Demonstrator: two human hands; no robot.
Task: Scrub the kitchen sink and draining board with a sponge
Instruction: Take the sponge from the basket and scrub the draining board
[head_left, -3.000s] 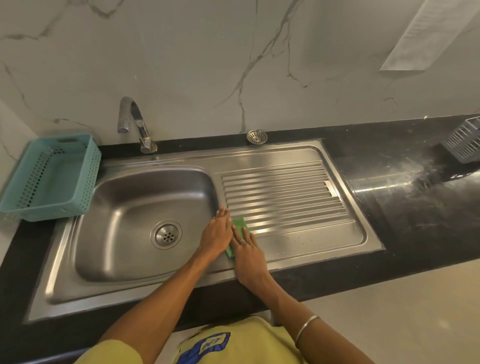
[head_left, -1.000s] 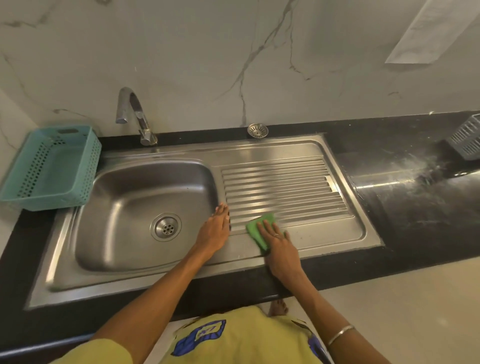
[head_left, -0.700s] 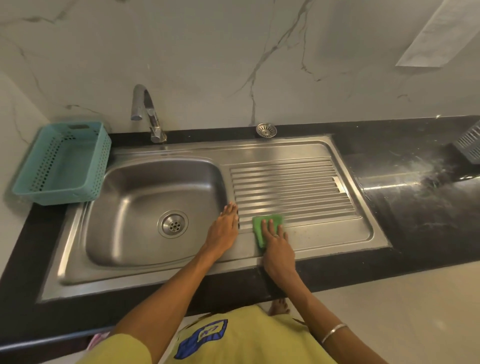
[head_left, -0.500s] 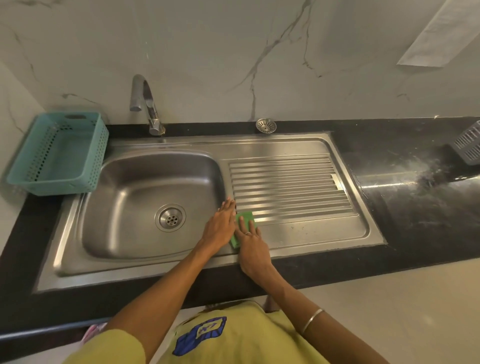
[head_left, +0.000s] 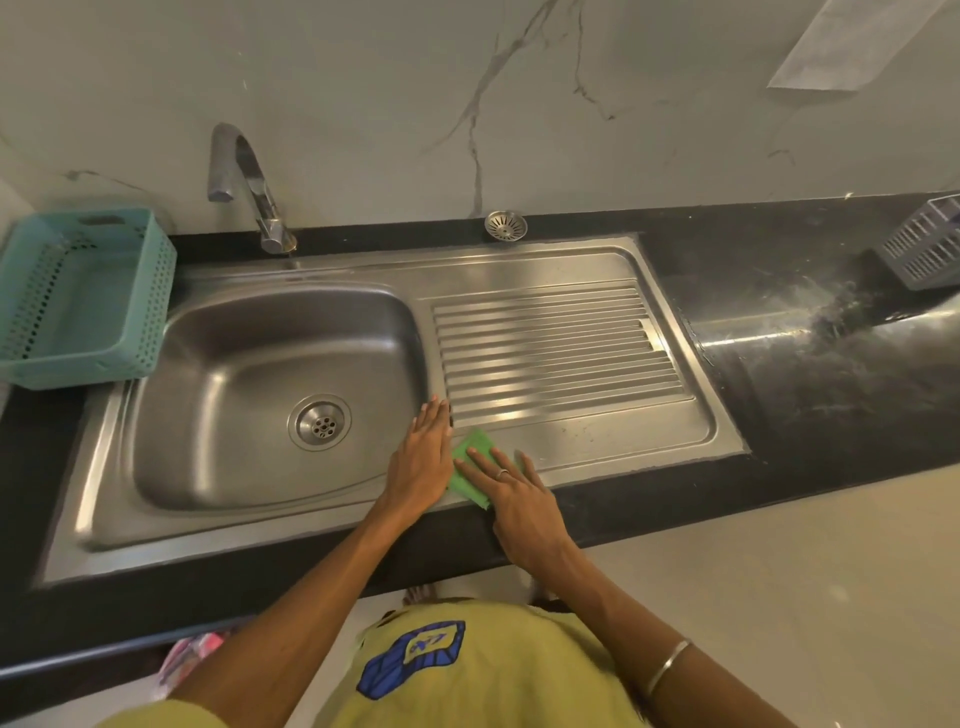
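Observation:
A steel sink bowl (head_left: 223, 374) with a round drain (head_left: 319, 422) sits left of the ribbed draining board (head_left: 561, 353). A green sponge (head_left: 475, 449) lies on the flat front strip of the board, close to the bowl's rim. My right hand (head_left: 514, 499) presses flat on the sponge with straight fingers, covering its near part. My left hand (head_left: 423, 457) rests flat on the steel ridge between bowl and board, touching the sponge's left side.
A curved tap (head_left: 249, 187) stands behind the bowl. A teal perforated basket (head_left: 78, 296) sits at the left on the black counter (head_left: 831, 374). A loose drain strainer (head_left: 505, 225) lies at the back. A grey slotted holder (head_left: 924, 249) is at far right.
My right hand slid the sponge out to the right along the board's front strip, then back left beside my left hand. My left hand stayed on the ridge.

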